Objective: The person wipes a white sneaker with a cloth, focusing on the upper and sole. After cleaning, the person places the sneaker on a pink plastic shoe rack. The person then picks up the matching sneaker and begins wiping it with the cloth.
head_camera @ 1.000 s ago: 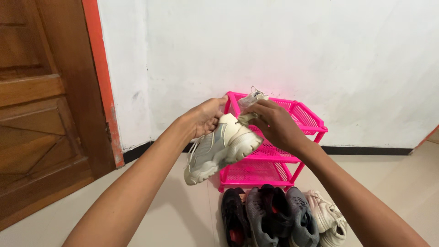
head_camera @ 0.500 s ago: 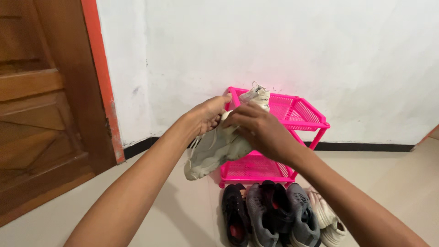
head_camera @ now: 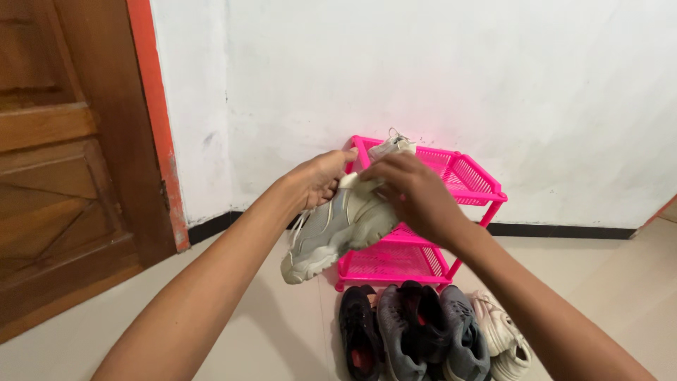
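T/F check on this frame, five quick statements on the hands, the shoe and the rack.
1. Both hands hold a pale chunky sneaker. True: left hand and right hand both grip it.
2. The rack is blue. False: it is bright pink.
3. The sneaker rests on the floor. False: it is held up in front of the rack.
4. Shoes lie on the floor before the rack. True: a black shoe, grey shoes and a whitish shoe.
5. The wooden door is right of the rack. False: it is at the left.

bright even light | soft floor shadows | sharp | pink glow on wall
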